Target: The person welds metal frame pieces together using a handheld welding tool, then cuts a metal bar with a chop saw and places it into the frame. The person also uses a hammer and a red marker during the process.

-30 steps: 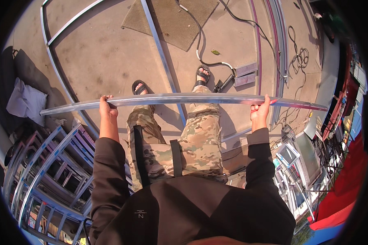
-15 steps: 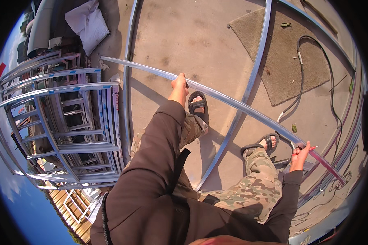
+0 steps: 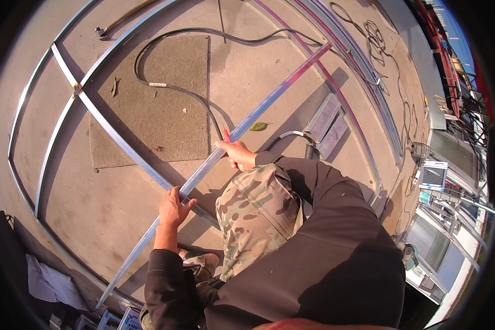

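Observation:
A long square metal tube [image 3: 264, 110] slants across the frame, from the lower left up toward the right, over a welded-looking metal frame [image 3: 124, 140] on the ground. My left hand [image 3: 173, 210] is closed over the tube beside the place where it crosses a frame bar, thumb pointing right. Farther along, my right hand [image 3: 239, 154] grips the same tube from its near side. A thin red pen-like stick [image 3: 226, 135] pokes up from the right fingers; its lower part is hidden. My bent knee in camouflage trousers [image 3: 256, 212] is just below the right hand.
A brown mat [image 3: 176, 126] lies under a dark cable [image 3: 209, 107] beyond the tube. A hammer [image 3: 113, 25] rests at the far left. More long tubes [image 3: 363, 82] lie at right, near grey metal pieces [image 3: 327, 124]. A white sack [image 3: 52, 283] sits at lower left.
My view has swung right. My left hand has shifted along the tube, much closer to the right hand. The right hand still holds the tube and red stick.

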Demonstrator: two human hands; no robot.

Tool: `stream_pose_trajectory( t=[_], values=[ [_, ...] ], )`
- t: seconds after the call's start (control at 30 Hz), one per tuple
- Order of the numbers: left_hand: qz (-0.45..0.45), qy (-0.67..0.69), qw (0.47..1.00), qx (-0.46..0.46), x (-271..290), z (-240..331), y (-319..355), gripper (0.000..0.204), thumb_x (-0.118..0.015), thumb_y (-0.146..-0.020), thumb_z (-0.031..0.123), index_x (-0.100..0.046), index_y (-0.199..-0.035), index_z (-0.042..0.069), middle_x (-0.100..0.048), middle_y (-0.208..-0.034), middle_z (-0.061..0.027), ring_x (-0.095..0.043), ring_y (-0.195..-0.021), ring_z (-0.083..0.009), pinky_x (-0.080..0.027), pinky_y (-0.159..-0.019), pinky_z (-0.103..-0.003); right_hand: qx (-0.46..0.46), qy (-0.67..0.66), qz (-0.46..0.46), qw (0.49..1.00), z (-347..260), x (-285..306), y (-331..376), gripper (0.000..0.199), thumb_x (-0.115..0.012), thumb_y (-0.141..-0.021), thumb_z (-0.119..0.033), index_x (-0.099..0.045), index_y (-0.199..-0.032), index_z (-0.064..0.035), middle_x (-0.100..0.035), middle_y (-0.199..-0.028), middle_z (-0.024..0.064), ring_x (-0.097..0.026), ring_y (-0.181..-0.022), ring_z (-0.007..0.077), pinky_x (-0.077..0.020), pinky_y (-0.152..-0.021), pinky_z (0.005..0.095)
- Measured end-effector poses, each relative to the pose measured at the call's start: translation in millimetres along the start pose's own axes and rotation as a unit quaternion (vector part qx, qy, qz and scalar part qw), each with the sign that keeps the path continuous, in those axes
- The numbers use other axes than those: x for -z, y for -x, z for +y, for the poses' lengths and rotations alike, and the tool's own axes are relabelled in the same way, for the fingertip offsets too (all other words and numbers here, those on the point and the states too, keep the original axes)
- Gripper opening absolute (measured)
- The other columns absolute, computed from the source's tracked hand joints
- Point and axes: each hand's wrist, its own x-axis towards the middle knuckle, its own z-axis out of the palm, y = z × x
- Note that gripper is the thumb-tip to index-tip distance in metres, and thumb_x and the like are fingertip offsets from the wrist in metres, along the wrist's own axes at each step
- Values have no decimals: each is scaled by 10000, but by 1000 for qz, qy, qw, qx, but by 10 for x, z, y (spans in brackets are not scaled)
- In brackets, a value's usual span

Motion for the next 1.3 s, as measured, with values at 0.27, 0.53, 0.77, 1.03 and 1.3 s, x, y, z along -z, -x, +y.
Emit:
stream_pose_trajectory(
  t=[0.27,0.53,0.77,1.03,1.3],
  values=[
    [-98,-120,987,47,-12,-749,-337,289,-721,-821,197,-552,-993,38,-635,-943,-200,-634,-912,-402,-517,-778,-487,203,-172,252,931,-770,948,-608,464,-662,-902,-456,-481,-678,-91,-420,-505,-23,-334,-317,107,-267,-303,300],
    [-68,-149,977,134,229,-1178,-225,319,-716,-818,188,-541,-1050,56,-659,-989,-174,-646,-948,-376,-517,-824,-486,176,-19,169,970,-1159,1317,-945,432,-629,-901,-411,-585,-694,-35,-410,-492,1,-366,-358,132,-281,-353,323],
    [-51,-149,979,130,281,-1245,-456,310,-714,-825,232,-564,-1031,55,-653,-950,-170,-638,-918,-375,-508,-811,-482,170,-53,141,974,-1364,1330,-827,378,-613,-930,-362,-573,-775,-20,-520,-596,43,-366,-390,109,-298,-365,317],
    [-56,-126,983,124,367,-1235,-495,303,-713,-826,218,-557,-1010,34,-644,-910,-182,-635,-881,-381,-506,-793,-482,179,-60,154,970,-1395,1261,-1010,398,-622,-931,-370,-568,-738,-27,-427,-520,6,-356,-370,115,-292,-348,313],
    [-22,-99,989,111,387,-1225,-500,335,-744,-820,225,-583,-1026,14,-641,-882,-181,-629,-843,-373,-497,-765,-473,167,-69,131,975,-1392,1250,-1154,377,-661,-920,-405,-531,-874,-54,-389,-605,-13,-351,-441,91,-309,-369,284]
  ],
)
